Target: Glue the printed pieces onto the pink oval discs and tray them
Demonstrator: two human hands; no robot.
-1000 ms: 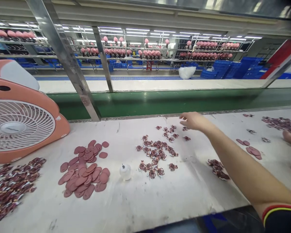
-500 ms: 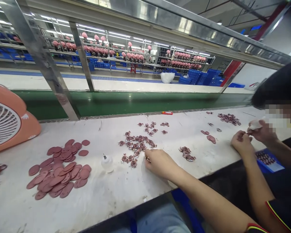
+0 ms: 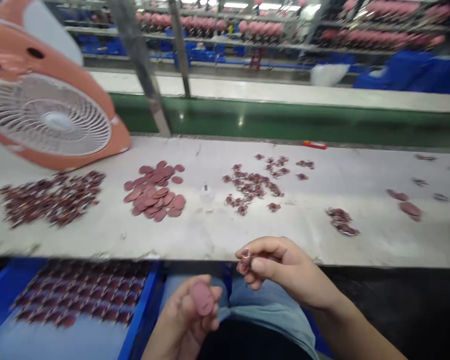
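Observation:
My left hand (image 3: 189, 315) is low over my lap, fingers closed round a pink oval piece (image 3: 203, 299). My right hand (image 3: 281, 267) is just in front of the table edge, pinching a small dark patterned piece (image 3: 244, 261) between thumb and fingers. On the white table (image 3: 217, 235) beyond lie a heap of pink ovals (image 3: 155, 190) and a scatter of small patterned pieces (image 3: 253, 185), with a small clear glue bottle (image 3: 207, 195) between them. The picture is blurred by motion.
An orange fan (image 3: 48, 100) stands at the table's left rear. A large pile of patterned pieces (image 3: 52, 197) lies at the left, smaller piles (image 3: 341, 221) at the right. A blue tray (image 3: 78, 305) of finished pieces sits below the table at my left. A green conveyor (image 3: 285, 122) runs behind.
My right hand has come back from the scattered pieces on the table to my lap, now holding a small piece. My left hand has come into view with a pink oval. The view dropped down.

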